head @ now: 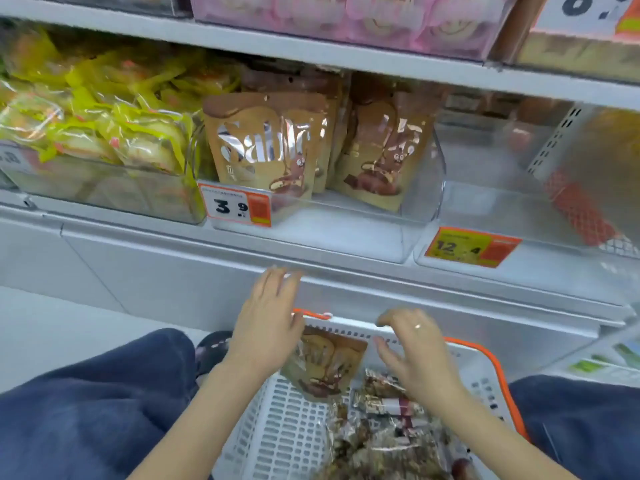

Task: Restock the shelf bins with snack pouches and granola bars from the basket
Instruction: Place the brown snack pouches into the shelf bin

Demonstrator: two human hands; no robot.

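A white slotted basket [277,427] with an orange handle stands on the floor between my knees. One brown-and-gold snack pouch [325,362] leans tilted inside it at the far end. Several clear-wrapped granola bars [384,407] lie heaped in it on the right. My left hand [266,323] hovers over the basket's far left corner, fingers spread, its thumb edge right next to the pouch. My right hand [415,355], wearing a ring, hovers above the bars with curled, parted fingers and nothing in it. Matching pouches [263,143] stand in the middle clear shelf bin [346,230].
A clear bin [491,202] to the right carries a 12.4 price tag [471,247]. The left bin holds yellow-wrapped packs [97,133]. A 3.9 tag [239,206] hangs on the middle bin. Pink packs fill the shelf above. My dark blue trouser legs [86,410] flank the basket.
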